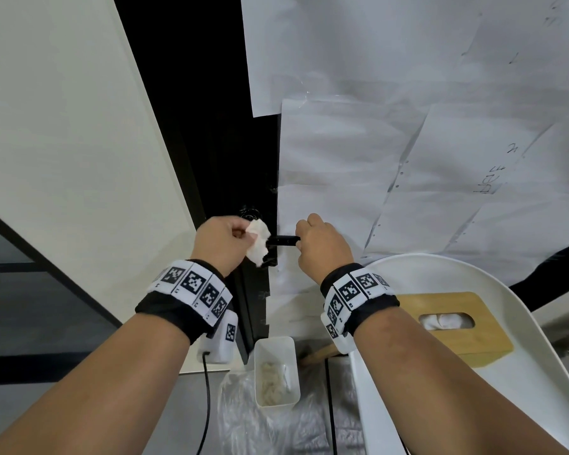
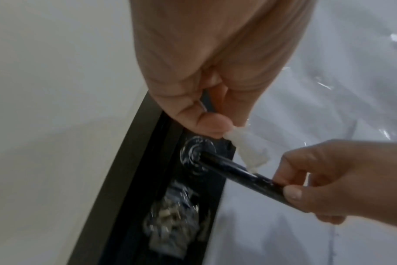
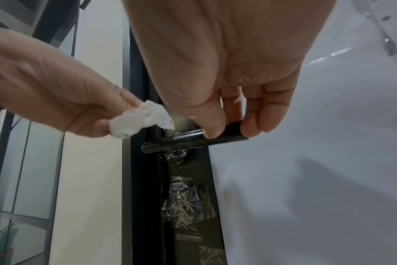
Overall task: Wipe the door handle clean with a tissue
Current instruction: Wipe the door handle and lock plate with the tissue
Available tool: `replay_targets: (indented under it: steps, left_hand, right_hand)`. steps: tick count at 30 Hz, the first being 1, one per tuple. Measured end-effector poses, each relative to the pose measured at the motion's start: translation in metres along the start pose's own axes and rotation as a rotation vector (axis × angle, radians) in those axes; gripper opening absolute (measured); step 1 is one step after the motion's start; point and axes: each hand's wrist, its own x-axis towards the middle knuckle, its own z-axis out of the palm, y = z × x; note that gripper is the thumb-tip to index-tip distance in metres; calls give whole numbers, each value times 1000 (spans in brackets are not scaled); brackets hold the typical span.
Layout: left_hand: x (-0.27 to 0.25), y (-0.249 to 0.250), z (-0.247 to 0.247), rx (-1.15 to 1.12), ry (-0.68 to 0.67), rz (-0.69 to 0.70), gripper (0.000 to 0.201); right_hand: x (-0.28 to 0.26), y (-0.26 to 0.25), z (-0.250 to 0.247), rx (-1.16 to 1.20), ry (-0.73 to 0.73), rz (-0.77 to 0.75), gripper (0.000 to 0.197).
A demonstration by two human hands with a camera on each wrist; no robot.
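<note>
Black door [image 1: 211, 126], paper-covered (taped sheets), white chair [image 1: 473, 277], wooden tissue box [image 1: 457, 326]

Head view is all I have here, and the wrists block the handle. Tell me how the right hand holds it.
Observer: The right hand pinches the free end of the black door handle between thumb and fingers, as the right wrist view shows.
Operator: Report where the tissue sits on the handle.
Observer: In the left wrist view, the crumpled tissue hangs from the left hand and its lower tip meets the bar about midway along.
Operator: Describe the door below the handle.
Observer: Crinkled clear tape is stuck to the black strip under the handle.
</note>
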Motion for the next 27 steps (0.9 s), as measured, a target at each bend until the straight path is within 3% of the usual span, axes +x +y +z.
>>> replay_targets:
  steps: [4, 10, 14, 19, 24, 27]
  left_hand:
    - [7, 5, 2, 219, 214, 198, 9]
    - [12, 0, 35, 518, 78, 325, 20]
    - [12, 3, 37, 475, 18, 347, 23]
    - [2, -5, 27, 227, -132, 259, 14]
    - [-2, -27, 6, 93, 161, 25, 15]
    - [2, -45, 5, 107, 175, -109, 19]
  right_hand:
    - [0, 0, 0, 2, 3, -2, 12]
    - [0, 0, -1, -4, 5, -12, 12]
    - [1, -1, -2, 1, -1, -3, 12]
    - [1, 0, -3, 12, -8, 0, 12]
    - [1, 0, -1, 31, -6, 2, 12]
    - [0, 0, -1, 26, -8, 6, 12]
